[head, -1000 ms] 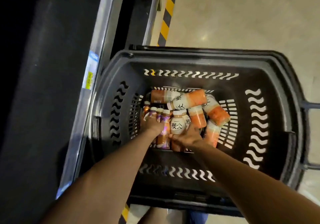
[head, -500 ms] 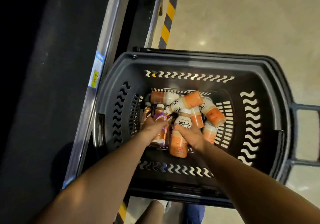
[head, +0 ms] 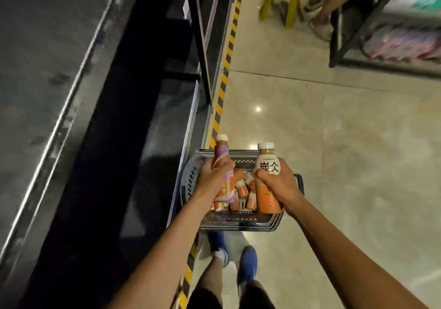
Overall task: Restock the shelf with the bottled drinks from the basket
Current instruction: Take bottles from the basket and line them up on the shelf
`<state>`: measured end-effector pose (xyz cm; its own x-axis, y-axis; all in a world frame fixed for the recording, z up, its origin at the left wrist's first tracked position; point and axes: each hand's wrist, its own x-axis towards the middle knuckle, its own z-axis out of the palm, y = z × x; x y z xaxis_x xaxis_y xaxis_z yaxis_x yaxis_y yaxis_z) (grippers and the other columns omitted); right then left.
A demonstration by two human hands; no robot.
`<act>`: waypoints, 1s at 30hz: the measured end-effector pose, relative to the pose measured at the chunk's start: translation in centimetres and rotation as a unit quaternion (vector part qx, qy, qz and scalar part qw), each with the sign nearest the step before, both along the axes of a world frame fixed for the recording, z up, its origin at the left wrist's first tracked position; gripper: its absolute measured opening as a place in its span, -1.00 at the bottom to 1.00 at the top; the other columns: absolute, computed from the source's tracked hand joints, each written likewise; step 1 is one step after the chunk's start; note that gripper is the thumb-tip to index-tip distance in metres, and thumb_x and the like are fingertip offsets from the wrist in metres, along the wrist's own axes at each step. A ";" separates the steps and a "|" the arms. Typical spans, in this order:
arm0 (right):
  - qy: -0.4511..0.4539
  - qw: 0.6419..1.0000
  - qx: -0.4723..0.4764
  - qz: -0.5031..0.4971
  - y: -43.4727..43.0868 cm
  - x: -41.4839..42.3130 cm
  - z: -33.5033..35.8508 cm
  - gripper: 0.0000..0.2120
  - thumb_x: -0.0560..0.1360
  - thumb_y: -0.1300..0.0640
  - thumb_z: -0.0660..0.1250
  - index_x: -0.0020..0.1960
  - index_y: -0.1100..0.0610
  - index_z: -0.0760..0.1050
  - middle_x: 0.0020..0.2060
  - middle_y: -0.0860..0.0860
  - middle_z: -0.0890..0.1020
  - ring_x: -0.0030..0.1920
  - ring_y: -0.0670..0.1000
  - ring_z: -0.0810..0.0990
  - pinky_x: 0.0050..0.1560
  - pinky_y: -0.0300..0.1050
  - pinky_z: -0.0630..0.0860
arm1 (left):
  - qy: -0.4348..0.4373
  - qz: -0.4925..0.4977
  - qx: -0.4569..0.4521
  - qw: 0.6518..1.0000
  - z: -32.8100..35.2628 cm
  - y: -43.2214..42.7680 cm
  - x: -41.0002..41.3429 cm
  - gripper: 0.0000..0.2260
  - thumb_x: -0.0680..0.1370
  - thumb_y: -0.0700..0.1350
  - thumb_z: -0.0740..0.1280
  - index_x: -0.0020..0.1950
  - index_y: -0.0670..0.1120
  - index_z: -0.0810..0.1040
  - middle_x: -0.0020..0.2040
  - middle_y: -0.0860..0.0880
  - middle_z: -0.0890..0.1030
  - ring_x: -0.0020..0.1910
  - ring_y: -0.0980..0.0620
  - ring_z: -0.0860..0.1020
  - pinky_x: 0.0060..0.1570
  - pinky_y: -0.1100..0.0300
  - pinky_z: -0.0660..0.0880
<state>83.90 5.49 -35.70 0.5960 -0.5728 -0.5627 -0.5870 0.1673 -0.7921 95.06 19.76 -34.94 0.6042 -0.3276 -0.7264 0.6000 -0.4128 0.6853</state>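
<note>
I can't make out much of the shelf [head: 71,94] on my left; it is dark and blurred, and the far basket [head: 241,225] wall is half hidden behind my hands. The basket sits on the floor [head: 334,141] just beside the shelf, with several orange bottles [head: 243,189] lying jumbled inside. My left hand [head: 214,177] is clenched around a purple-striped bottle [head: 220,158], and my right hand [head: 278,182] grasps a white-shouldered bottle [head: 267,165]; both are upright, above the basket.
</note>
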 end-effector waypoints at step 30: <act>-0.390 0.798 0.089 0.451 27.0 -11.2 40.7 -0.57 0.10 -0.10 0.51 -0.04 -0.14 0.56 -0.20 0.00 0.67 -0.22 0.01 0.65 -0.20 -0.03 0.62 | -0.381 0.469 -0.115 0.788 41.5 26.3 -31.2 -0.63 0.31 0.06 0.50 -0.01 -0.09 0.55 -0.14 -0.22 0.66 -0.31 -0.13 0.64 -0.26 0.04 0.60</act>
<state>72.73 32.49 5.02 0.9295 0.3336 0.1570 0.1284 0.1063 -0.9860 63.86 46.07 6.56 0.8908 0.4539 -0.0220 -0.0547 0.1552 0.9864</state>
